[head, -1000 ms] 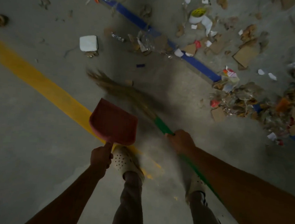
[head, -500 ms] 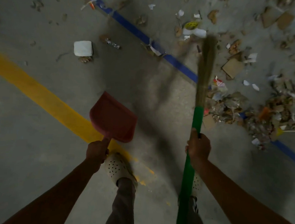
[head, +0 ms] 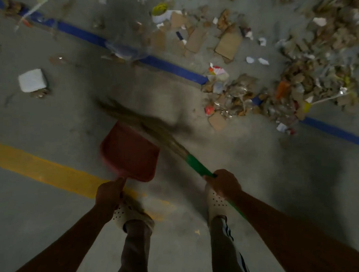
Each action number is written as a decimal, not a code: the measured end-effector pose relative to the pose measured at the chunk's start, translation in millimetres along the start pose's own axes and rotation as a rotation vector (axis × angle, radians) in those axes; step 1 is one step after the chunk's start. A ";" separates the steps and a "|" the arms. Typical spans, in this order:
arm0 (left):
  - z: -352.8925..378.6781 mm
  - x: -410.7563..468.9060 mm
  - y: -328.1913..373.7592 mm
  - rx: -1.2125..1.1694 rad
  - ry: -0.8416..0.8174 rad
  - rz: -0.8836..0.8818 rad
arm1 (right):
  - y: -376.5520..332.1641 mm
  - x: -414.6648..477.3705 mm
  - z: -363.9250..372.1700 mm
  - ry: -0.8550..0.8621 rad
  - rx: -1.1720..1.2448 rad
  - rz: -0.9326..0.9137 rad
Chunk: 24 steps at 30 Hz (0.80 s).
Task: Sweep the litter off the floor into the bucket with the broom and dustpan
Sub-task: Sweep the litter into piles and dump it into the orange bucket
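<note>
**Gripping the broom (head: 180, 149) and dustpan (head: 130, 154) short of the litter heap (head: 289, 93)**

The right hand (head: 223, 184) is curled tight round the broom's green handle (head: 195, 166), knuckles up, and the rest of the shaft runs back under the forearm. The left hand (head: 110, 191) is closed round the dustpan's short handle, with the thumb stretched forward along it.

From the right-hand grip the handle slants up and to the left to the straw bristles (head: 134, 117). These are smeared with motion blur and cross the far right edge of the red pan, and their tips end just beyond its far corner. The pan is in front of the left foot, with its mouth pointing away from the person. Whether its lip touches the concrete floor (head: 57, 223) cannot be told. Its near edge overlaps a yellow painted line (head: 39, 168) that runs off to the left.

Both feet wear pale perforated clogs — the left clog (head: 128, 213) just behind the left hand, the right clog (head: 216, 201) partly under the right wrist.

Further out, a blue painted line (head: 173, 68) crosses the floor from upper left to lower right. The heap of torn cardboard, paper and foil scraps lies across it on the right, well apart from the pan. Looser pieces, among them a flat cardboard piece (head: 227, 45), are scattered beyond the blue line — and a white block (head: 32, 80) sits alone at the left, between the two lines.
</note>
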State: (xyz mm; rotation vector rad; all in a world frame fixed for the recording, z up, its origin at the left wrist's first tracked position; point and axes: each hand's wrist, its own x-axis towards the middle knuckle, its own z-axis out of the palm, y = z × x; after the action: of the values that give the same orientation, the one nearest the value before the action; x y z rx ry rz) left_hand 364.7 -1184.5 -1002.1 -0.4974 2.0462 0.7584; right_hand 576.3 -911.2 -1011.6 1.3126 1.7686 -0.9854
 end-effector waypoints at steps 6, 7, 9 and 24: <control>84.4 -25.0 38.3 0.063 -0.072 0.034 | 137.3 9.2 -81.7 0.203 0.341 0.322; 100.4 -28.5 45.8 0.067 -0.083 0.044 | 152.0 11.1 -98.0 0.245 0.377 0.350; 131.7 -36.0 59.8 0.064 -0.093 0.068 | 174.5 12.8 -128.3 0.341 0.437 0.387; 232.2 -95.1 132.8 0.182 -0.100 0.196 | 213.7 -33.4 -152.4 0.366 0.617 0.158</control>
State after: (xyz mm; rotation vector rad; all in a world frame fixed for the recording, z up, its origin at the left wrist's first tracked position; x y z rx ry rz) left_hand 475.4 -924.1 -979.3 -0.1547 2.0654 0.6876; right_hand 775.6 -749.5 -947.3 2.0950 1.6342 -1.3243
